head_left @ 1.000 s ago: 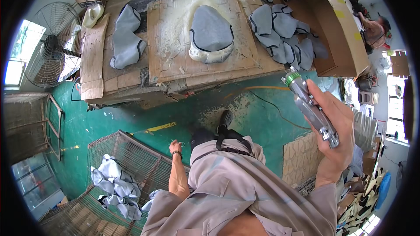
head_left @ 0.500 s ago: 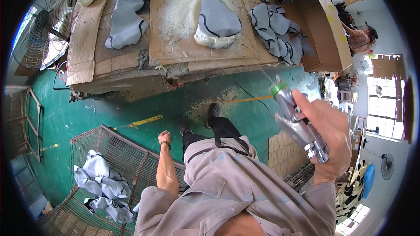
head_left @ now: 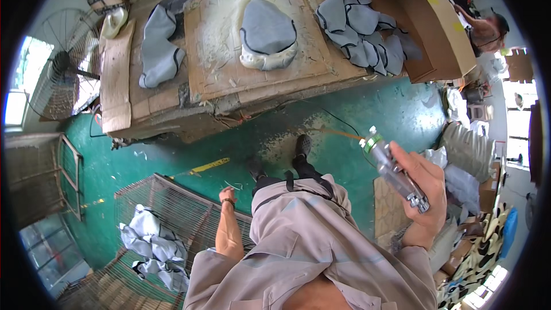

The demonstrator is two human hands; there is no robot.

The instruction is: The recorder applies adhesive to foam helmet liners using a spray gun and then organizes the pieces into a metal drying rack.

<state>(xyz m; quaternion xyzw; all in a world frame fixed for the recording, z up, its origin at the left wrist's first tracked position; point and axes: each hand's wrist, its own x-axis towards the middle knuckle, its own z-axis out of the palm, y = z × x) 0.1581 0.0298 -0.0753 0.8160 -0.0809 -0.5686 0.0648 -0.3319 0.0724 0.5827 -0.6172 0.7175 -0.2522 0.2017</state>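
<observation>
The right hand (head_left: 423, 186) has its fingers wrapped round a metal spray gun (head_left: 395, 173) with a green collar, held over the floor (head_left: 138, 175) short of the table. The left hand (head_left: 227, 194) hangs low near a wire rack (head_left: 198, 204); its fingers look curled, and I can't tell whether they hold anything.

On the table, a grey cover (head_left: 267, 26) with black edging lies over a whitish pad (head_left: 267, 61), on stained cardboard (head_left: 209, 63). More grey pieces (head_left: 361, 20) heap to the right, beside a big open box (head_left: 450, 37). A large fan (head_left: 60, 63) stands off to the left; another person (head_left: 488, 31) is at the far right.

Compared with a second ago, the gun has dropped back from the table's edge, while the cover and heap keep their places.
</observation>
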